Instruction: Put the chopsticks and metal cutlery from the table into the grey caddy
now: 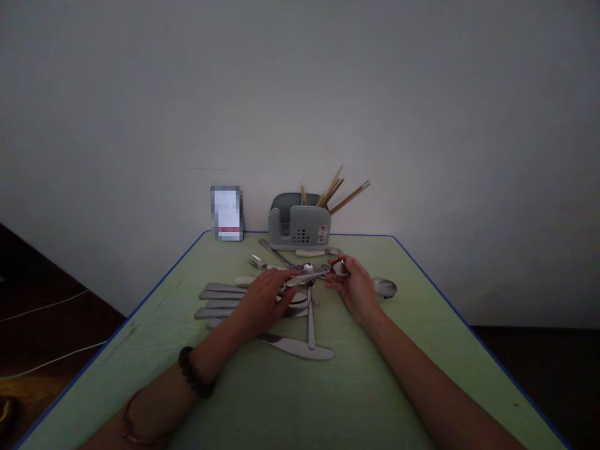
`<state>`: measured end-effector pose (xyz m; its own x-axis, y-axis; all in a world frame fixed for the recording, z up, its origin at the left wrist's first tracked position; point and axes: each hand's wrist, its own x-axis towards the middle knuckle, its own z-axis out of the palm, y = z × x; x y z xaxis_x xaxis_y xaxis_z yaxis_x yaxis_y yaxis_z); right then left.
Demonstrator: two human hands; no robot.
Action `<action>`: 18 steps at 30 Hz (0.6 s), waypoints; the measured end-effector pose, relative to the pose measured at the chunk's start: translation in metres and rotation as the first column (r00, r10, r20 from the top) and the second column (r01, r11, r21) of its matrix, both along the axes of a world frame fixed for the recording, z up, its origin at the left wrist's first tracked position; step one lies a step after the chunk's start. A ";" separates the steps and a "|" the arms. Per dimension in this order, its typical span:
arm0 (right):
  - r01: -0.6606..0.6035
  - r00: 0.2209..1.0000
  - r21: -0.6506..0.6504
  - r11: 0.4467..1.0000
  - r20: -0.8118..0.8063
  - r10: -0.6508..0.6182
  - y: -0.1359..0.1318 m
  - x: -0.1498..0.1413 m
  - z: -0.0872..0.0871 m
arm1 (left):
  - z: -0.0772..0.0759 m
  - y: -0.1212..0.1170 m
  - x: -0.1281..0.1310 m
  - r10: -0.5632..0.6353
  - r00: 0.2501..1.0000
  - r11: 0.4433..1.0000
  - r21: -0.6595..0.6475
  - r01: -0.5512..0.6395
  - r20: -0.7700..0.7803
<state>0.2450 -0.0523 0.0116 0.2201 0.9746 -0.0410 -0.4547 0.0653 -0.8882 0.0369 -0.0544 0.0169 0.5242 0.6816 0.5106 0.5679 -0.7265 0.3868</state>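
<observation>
Between my hands a metal spoon [307,277] is held off the green table. The fingers of my left hand [267,297] pinch its handle, while my right hand [357,289] grips it by the bowl. Several table knives [220,304] lie side by side under and left of my left hand. One knife [300,347] lies nearer to me, its blade pointing right. Another spoon [310,319] rests with its handle toward me, below the held one. A larger spoon [385,288] shows just right of my right hand. A fork [257,262] lies beyond my left hand, partly hidden.
A grey cutlery holder [309,225] stands at the table's back edge against the wall, with several chopsticks [349,197] leaning out. A white-handled fork [310,253] lies in front of it. A lit phone [227,212] stands at back left. Blue edging [434,287] borders the table.
</observation>
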 end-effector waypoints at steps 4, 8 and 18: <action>-0.008 0.999 -0.013 1.000 -0.035 0.008 -0.002 -0.004 0.007 | -0.002 0.007 -0.003 0.017 0.998 1.000 -0.013 -0.017 0.054; -0.123 0.991 -0.012 0.992 -0.060 0.122 -0.006 -0.002 0.014 | -0.003 0.008 -0.005 0.060 0.982 0.997 -0.054 -0.051 0.180; -0.361 0.895 -0.022 0.932 0.272 0.353 -0.010 -0.007 0.003 | 0.002 0.009 -0.004 0.184 0.890 0.983 -0.056 -0.178 0.417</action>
<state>0.2376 -0.0620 0.0149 -0.1441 0.9896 -0.0012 -0.1988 -0.0302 -0.9796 0.0325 -0.0453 0.0184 0.1308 0.7537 0.6441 0.4719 -0.6187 0.6281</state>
